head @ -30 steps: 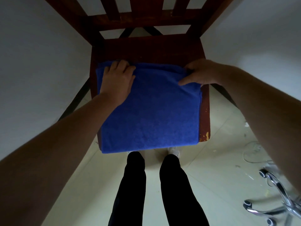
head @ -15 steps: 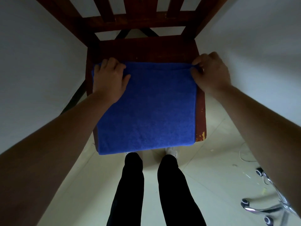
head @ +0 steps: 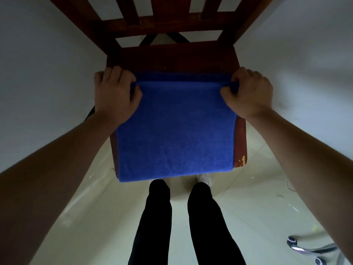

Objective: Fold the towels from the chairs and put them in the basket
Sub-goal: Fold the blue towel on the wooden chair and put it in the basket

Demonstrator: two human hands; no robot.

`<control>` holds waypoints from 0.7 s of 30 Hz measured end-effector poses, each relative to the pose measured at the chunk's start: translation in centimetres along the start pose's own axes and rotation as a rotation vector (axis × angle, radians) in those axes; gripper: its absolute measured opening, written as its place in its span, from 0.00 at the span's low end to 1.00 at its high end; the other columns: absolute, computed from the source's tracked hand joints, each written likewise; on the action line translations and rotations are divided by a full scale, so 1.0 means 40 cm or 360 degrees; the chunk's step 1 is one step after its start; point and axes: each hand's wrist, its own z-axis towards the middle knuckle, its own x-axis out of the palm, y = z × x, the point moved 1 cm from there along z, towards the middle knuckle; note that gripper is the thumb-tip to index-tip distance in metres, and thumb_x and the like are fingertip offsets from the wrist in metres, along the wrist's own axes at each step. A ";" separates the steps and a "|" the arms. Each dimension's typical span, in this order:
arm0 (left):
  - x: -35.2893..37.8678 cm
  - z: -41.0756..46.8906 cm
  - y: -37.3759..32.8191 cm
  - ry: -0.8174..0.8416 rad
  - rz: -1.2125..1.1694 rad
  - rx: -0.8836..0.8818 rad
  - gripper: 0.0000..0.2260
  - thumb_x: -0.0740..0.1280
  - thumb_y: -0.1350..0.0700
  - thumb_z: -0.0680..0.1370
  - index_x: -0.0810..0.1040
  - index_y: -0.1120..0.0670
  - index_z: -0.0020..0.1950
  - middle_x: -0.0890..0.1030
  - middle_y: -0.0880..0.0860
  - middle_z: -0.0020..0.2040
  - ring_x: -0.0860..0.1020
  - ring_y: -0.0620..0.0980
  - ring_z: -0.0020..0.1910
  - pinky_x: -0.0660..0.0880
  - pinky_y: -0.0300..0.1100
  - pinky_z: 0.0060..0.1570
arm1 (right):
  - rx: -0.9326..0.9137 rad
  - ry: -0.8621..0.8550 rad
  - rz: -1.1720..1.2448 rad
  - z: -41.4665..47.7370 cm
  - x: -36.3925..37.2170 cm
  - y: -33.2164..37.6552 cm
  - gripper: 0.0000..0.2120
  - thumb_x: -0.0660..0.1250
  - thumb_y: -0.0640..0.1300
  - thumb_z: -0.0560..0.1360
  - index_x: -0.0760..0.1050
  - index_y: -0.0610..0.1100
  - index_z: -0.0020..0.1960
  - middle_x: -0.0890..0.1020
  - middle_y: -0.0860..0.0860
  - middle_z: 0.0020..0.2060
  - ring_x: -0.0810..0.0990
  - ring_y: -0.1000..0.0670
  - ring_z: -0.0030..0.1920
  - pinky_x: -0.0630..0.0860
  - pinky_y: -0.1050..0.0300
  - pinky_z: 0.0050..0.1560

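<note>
A blue towel [head: 175,131], folded into a rough square, lies on the seat of a dark red wooden chair [head: 177,58]. My left hand [head: 116,94] pinches the towel's far left corner. My right hand [head: 248,92] pinches its far right corner. The far edge is lifted a little between the two hands, and a lower blue layer shows beneath it. The near edge of the towel hangs slightly over the seat's front. No basket is in view.
The chair stands against white walls that meet in a corner. My legs in black trousers [head: 179,222] stand on the pale tiled floor just in front of the seat. The chrome wheeled base of an office chair [head: 309,251] sits at the lower right.
Both hands slid outward to the towel's far corners and closed on them. The far edge, flat a second ago, is now raised off the layer below.
</note>
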 end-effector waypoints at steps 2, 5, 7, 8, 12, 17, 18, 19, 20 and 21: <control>0.006 0.027 0.005 0.0016 0.0030 -0.0023 0.12 0.62 0.51 0.79 0.77 0.59 0.52 0.78 0.61 0.50 0.75 0.61 0.50 0.68 0.54 0.53 | 0.0063 0.0044 -0.0047 0.020 0.012 -0.006 0.16 0.62 0.53 0.76 0.77 0.41 0.55 0.82 0.42 0.45 0.79 0.41 0.44 0.72 0.52 0.42; 0.031 0.069 0.019 0.0208 0.0021 -0.0178 0.14 0.62 0.49 0.81 0.78 0.59 0.56 0.76 0.62 0.58 0.72 0.63 0.57 0.68 0.56 0.55 | 0.0214 0.0168 -0.0079 0.040 0.035 -0.003 0.19 0.60 0.53 0.80 0.74 0.43 0.64 0.80 0.41 0.55 0.79 0.40 0.53 0.75 0.48 0.47; 0.046 0.079 0.024 0.0282 -0.0066 -0.0284 0.15 0.62 0.48 0.81 0.77 0.59 0.59 0.74 0.62 0.62 0.71 0.63 0.60 0.71 0.56 0.54 | 0.0246 0.0155 -0.0061 0.037 0.049 0.003 0.20 0.60 0.52 0.81 0.71 0.43 0.68 0.76 0.40 0.60 0.77 0.40 0.56 0.73 0.48 0.47; 0.048 0.076 0.024 0.0288 -0.0097 -0.0301 0.16 0.62 0.48 0.81 0.76 0.59 0.61 0.74 0.62 0.63 0.71 0.63 0.61 0.72 0.56 0.54 | 0.0237 0.0140 -0.0059 0.034 0.052 0.006 0.21 0.60 0.51 0.81 0.69 0.43 0.70 0.74 0.40 0.62 0.76 0.40 0.57 0.73 0.48 0.48; 0.040 0.052 0.038 0.0319 -0.0076 -0.0216 0.20 0.62 0.52 0.82 0.69 0.59 0.71 0.74 0.64 0.65 0.72 0.64 0.62 0.71 0.57 0.56 | 0.0163 0.0185 -0.0157 0.035 0.049 0.002 0.23 0.60 0.50 0.82 0.67 0.43 0.74 0.71 0.38 0.65 0.73 0.38 0.61 0.76 0.43 0.53; 0.020 0.044 0.053 0.0363 -0.0094 -0.0164 0.15 0.62 0.54 0.82 0.76 0.60 0.65 0.75 0.66 0.59 0.72 0.65 0.57 0.73 0.57 0.53 | 0.0146 0.0248 -0.0072 0.048 0.017 0.003 0.16 0.61 0.49 0.81 0.73 0.41 0.65 0.75 0.40 0.61 0.74 0.39 0.60 0.73 0.45 0.53; 0.013 0.044 0.052 0.0354 -0.0133 -0.0191 0.14 0.62 0.54 0.81 0.77 0.60 0.63 0.75 0.65 0.59 0.72 0.64 0.57 0.73 0.56 0.53 | 0.0156 0.0255 0.0021 0.048 0.011 0.004 0.14 0.61 0.48 0.82 0.73 0.42 0.64 0.76 0.40 0.60 0.75 0.40 0.60 0.73 0.47 0.52; -0.001 0.041 0.050 0.0337 -0.0175 -0.0226 0.13 0.63 0.54 0.81 0.77 0.59 0.62 0.74 0.64 0.59 0.72 0.64 0.58 0.73 0.55 0.53 | 0.0174 0.0261 0.0145 0.044 0.003 0.005 0.13 0.62 0.47 0.82 0.73 0.42 0.63 0.78 0.42 0.60 0.76 0.41 0.59 0.72 0.50 0.52; -0.016 0.040 0.047 0.0313 -0.0205 -0.0253 0.13 0.64 0.54 0.80 0.77 0.59 0.61 0.74 0.64 0.59 0.72 0.63 0.58 0.73 0.55 0.53 | 0.0196 0.0265 0.0267 0.042 -0.009 0.008 0.12 0.62 0.46 0.82 0.73 0.43 0.63 0.78 0.43 0.59 0.77 0.42 0.58 0.72 0.53 0.52; -0.028 0.040 0.047 0.0289 -0.0219 -0.0266 0.12 0.64 0.54 0.80 0.77 0.59 0.61 0.74 0.63 0.59 0.72 0.62 0.58 0.73 0.55 0.53 | 0.0218 0.0273 0.0362 0.041 -0.020 0.011 0.13 0.62 0.46 0.82 0.73 0.44 0.65 0.78 0.44 0.60 0.77 0.43 0.59 0.71 0.55 0.52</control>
